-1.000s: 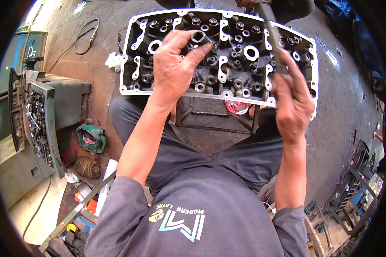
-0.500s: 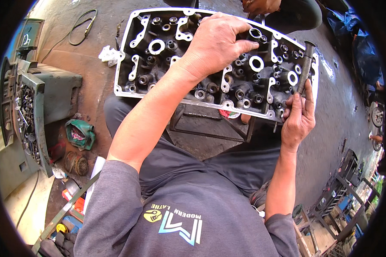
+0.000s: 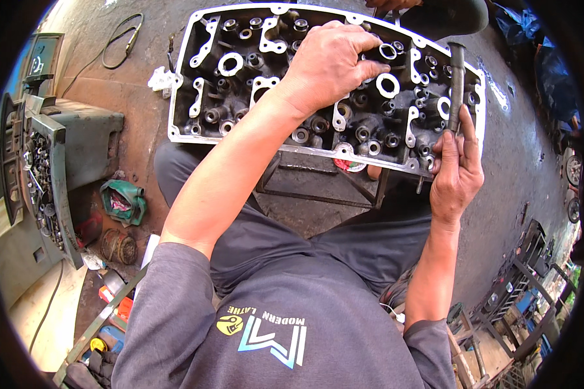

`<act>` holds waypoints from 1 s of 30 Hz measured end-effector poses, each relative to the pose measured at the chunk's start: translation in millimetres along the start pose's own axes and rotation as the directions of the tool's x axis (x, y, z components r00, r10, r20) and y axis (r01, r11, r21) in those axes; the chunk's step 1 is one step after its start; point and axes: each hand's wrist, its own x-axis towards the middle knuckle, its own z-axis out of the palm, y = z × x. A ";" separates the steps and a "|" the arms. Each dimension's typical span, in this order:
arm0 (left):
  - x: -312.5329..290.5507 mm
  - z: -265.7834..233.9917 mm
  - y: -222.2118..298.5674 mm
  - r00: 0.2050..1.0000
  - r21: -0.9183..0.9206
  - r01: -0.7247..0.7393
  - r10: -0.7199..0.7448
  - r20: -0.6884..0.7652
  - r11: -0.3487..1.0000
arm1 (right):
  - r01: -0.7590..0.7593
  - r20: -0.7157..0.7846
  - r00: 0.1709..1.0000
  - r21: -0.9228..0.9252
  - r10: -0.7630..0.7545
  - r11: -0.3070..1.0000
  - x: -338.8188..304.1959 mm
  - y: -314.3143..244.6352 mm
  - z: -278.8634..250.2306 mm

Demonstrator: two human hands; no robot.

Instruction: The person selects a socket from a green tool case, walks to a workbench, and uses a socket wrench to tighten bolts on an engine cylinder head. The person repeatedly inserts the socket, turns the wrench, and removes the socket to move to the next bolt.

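A large cylinder head (image 3: 266, 148) lies before me, its dark pockets facing up inside a bright machined rim. My left hand (image 3: 334, 65) is over its middle, with a small metal ring (image 3: 387, 51) pinched at the tips of thumb and forefinger. At the right end, my right hand (image 3: 456, 172) is closed around a dark metal rod (image 3: 457, 81) with a flared, flat top. The rod stands nearly upright in the picture, its upper part crossing the right rim. My fingers hide its lower end.
A dark metal stand (image 3: 318, 198) shows under the cylinder head, between my knees. Left are a tray of small metal parts (image 3: 42, 188) and a green bag (image 3: 122, 204). Another person's hand (image 3: 396, 5) shows beyond the far rim. Metal frames (image 3: 499, 311) lie at lower right.
The cylinder head appears slightly higher and further left in view. The ring stays with my left hand, now lower relative to the pockets. My right hand and rod have shifted slightly; the rod is more upright.
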 end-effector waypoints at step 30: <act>-0.7 -3.8 4.9 0.998 0.018 0.058 -0.059 0.017 0.998 | 0.043 0.323 0.946 -0.179 0.018 0.983 41.8 -63.0 20.2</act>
